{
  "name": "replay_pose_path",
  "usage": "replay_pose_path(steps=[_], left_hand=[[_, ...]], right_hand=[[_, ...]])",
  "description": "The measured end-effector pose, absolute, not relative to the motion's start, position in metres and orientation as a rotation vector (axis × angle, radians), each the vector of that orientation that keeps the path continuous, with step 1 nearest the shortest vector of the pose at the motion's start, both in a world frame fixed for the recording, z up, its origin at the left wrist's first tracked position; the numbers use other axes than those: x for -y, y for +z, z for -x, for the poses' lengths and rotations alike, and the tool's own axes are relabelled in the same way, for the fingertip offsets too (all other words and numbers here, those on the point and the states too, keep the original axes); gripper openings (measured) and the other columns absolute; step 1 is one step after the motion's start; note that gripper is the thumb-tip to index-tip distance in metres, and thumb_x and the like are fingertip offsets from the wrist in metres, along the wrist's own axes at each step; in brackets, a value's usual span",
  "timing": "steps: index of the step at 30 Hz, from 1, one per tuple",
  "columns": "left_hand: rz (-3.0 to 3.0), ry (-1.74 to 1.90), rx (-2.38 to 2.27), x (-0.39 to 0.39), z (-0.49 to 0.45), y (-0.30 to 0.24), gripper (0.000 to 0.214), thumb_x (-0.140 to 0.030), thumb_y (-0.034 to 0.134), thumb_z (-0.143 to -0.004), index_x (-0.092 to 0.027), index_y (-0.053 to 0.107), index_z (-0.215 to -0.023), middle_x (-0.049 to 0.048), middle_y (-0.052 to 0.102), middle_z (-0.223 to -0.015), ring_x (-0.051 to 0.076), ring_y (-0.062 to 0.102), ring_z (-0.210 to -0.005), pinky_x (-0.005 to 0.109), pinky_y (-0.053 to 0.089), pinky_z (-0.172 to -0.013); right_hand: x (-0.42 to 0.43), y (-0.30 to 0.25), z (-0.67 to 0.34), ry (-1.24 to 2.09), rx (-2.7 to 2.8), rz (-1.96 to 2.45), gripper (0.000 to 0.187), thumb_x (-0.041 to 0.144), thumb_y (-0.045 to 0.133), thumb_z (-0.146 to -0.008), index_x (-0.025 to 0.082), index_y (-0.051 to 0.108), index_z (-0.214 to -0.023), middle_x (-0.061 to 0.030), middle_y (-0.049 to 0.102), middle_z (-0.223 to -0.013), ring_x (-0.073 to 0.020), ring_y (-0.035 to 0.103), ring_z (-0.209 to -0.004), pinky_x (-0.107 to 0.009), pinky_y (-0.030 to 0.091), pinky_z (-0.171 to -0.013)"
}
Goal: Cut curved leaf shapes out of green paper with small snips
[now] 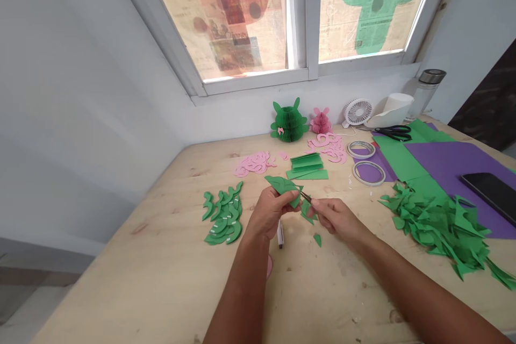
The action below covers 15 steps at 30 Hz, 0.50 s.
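Note:
My left hand (278, 204) pinches a piece of green paper (281, 185) above the wooden table. In my right hand (332, 217) is a pair of small scissors (306, 197), its handles mostly hidden by the fingers and its blades at the paper's right edge. Beneath the hands lie green offcuts, among them a small scrap (318, 239). A pale, pen-like tool (280, 234) rests just below my left hand. Left of that hand sits a group of curved green cut-outs (226, 219), several with white strips on them.
Pink cut-outs (253, 163), folded green paper (306, 163) and two tape rolls (370, 173) lie farther back. Green and pink paper figures (289, 123) stand by the wall near a small fan (358, 113). At right are green scraps (439, 226), purple sheets, black scissors (393, 132) and a phone (492, 193).

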<state>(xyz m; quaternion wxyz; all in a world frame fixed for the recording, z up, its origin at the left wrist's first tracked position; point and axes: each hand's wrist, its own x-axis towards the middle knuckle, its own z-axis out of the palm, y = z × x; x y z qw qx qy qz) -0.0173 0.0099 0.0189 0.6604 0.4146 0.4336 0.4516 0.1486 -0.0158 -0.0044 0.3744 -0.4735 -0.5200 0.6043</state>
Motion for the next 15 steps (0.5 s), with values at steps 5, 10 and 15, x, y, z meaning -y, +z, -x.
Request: replay_pose_path(steps=[5,10,15], left_hand=[[-0.854,1.095,-1.03,-0.012,0.017,0.019,0.02,-0.028,0.075,-0.057,-0.013,0.063,-0.064,0.0015,0.06,-0.06,0.012,0.056,-0.055,0.027,0.047,-0.059],[-0.897,1.059,-0.998,-0.01,0.013,0.018,0.02,-0.027,0.074,-0.059,-0.012,0.065,-0.068,0.0018,0.06,-0.061,0.012,0.055,-0.056,0.027,0.046,-0.058],[-1.046,0.892,-0.914,-0.006,0.005,0.015,0.015,-0.026,0.071,-0.064,-0.012,0.065,-0.067,0.0019,0.059,-0.06,0.011,0.052,-0.055,0.025,0.043,-0.055]], right_hand=[[0.011,0.002,-0.157,1.479,1.461,1.272,0.035,0.048,0.059,-0.073,0.014,0.059,-0.064,0.0076,0.025,-0.048,-0.0067,0.02,-0.044,-0.023,0.013,-0.042],[0.007,0.004,-0.158,1.305,1.153,1.256,0.031,0.046,0.064,-0.068,0.016,0.058,-0.07,0.0076,0.028,-0.051,-0.006,0.017,-0.044,-0.024,0.011,-0.042],[0.009,0.005,-0.154,1.329,1.124,1.194,0.033,0.042,0.066,-0.066,0.014,0.062,-0.084,0.007,0.034,-0.053,-0.0057,0.019,-0.044,-0.023,0.013,-0.042]])
